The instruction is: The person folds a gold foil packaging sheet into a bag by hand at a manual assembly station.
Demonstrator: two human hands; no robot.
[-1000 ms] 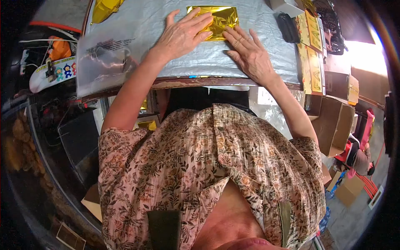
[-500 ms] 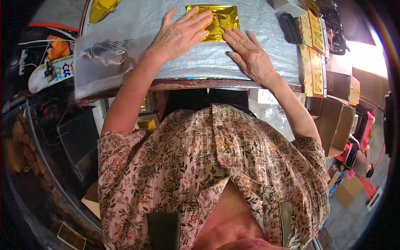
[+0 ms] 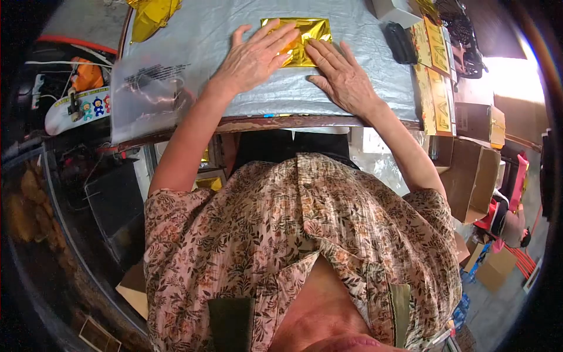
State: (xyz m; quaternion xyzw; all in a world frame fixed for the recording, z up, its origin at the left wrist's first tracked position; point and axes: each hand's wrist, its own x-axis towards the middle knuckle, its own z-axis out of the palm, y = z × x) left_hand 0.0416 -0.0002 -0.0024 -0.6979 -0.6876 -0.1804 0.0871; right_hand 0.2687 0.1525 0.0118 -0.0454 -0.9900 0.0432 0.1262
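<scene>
Looks like a workshop: covered worktable (image 3: 234, 104) at upper center, cardboard boxes (image 3: 469, 182) and another worker (image 3: 510, 226) at right.

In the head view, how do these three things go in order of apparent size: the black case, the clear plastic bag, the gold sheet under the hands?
Largest to smallest:
1. Clear bag
2. Gold sheet, partly covered
3. Black case

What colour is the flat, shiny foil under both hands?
The foil is gold, clearest in the head view.
</scene>
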